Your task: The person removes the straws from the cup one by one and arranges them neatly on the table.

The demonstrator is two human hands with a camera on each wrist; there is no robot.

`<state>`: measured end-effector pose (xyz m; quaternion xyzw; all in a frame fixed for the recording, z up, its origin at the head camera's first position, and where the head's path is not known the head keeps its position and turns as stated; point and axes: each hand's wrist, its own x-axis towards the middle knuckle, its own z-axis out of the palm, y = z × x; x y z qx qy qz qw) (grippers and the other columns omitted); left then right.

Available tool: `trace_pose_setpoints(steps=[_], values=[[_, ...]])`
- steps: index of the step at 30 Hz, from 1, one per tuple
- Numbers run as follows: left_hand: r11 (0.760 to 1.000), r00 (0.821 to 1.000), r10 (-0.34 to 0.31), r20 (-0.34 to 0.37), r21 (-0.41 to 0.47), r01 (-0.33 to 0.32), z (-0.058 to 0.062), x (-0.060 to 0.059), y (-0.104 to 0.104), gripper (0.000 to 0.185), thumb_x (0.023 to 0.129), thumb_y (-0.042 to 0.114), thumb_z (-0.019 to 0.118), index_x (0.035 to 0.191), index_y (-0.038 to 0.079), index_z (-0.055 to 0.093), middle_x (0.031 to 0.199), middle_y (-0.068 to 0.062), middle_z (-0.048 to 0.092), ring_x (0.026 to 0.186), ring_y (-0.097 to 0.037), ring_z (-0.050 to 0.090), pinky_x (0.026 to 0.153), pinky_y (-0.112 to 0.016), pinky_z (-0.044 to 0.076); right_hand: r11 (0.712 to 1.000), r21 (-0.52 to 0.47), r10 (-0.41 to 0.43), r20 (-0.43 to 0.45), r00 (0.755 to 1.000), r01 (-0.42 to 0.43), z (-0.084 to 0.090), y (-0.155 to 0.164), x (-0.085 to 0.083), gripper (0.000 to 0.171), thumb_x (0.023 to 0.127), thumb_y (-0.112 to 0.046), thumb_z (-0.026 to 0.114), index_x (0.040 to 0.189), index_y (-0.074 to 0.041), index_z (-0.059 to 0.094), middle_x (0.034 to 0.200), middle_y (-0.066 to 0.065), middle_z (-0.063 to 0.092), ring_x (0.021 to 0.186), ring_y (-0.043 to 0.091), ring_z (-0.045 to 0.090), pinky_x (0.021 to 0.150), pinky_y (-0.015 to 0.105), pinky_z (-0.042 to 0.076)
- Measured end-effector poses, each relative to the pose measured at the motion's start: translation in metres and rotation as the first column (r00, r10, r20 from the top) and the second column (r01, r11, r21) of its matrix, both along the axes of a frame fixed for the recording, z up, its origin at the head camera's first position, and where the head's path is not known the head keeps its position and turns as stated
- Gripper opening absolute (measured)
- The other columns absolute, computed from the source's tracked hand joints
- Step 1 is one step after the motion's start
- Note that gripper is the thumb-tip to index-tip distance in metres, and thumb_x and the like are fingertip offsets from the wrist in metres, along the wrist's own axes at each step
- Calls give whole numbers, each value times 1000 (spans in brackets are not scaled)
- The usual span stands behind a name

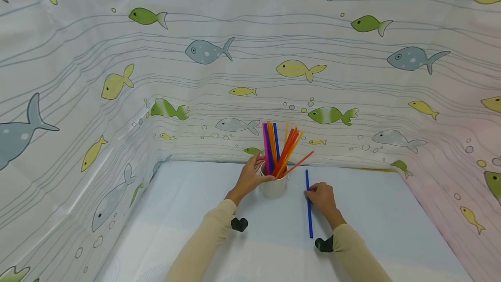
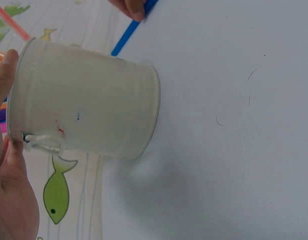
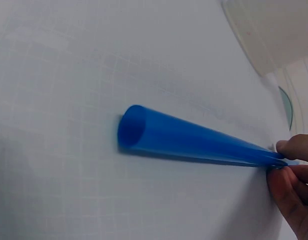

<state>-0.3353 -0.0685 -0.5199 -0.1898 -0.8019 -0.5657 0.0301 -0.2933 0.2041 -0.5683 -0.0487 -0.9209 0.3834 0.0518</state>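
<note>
- You seem to be at the handling of a single blue straw [image 1: 310,221]: it lies along the white surface [image 1: 372,212], to the right of the bucket, flat or nearly so.
- Your right grip [image 1: 322,196] is pinched on that straw part-way along, thumb against fingers.
- Your left grip [image 1: 248,175] is clamped around the rim of the white bucket [image 1: 273,189], which stands upright.
- Whether you are taking the straw up or laying it down, these views cannot tell; either way, the next move probably calls for a light pinch, as the tube could crease, and a steady bucket.
- Count one bucket and one straw outside it.
- Inside, count at least eight straws [image 1: 291,142]; they overlap too much for an exact number. One coral straw [image 1: 302,162] leans well out to the right.
</note>
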Motion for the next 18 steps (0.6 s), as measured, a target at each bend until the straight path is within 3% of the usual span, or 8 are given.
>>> trace_pose_setpoints(steps=[9,13,18], values=[[1000,1000,3,7,-17,-3,-1,1,0,102,74,22,86,152,1,24,137,-8,48,130,-20,47,107,-31,39,999,30,-13,-5,1000,13,6,3,0,28,85,-20,76,95,6,73,77,9,69,66,18,60,57,31,54],[1000,1000,3,0,-14,-3,-1,0,1,102,75,21,86,152,0,24,137,-8,48,130,-20,47,107,-31,38,1000,-8,0,-110,994,-1,18,3,-6,24,88,-19,74,97,4,74,80,10,70,66,17,62,56,28,54],[1000,1000,0,-5,-4,0,-1,-2,1,101,75,20,86,152,0,25,137,-9,49,130,-22,47,107,-34,39,995,-78,34,-274,961,-57,39,1,-16,19,89,-14,73,98,3,74,80,10,72,62,16,67,53,24,55]])
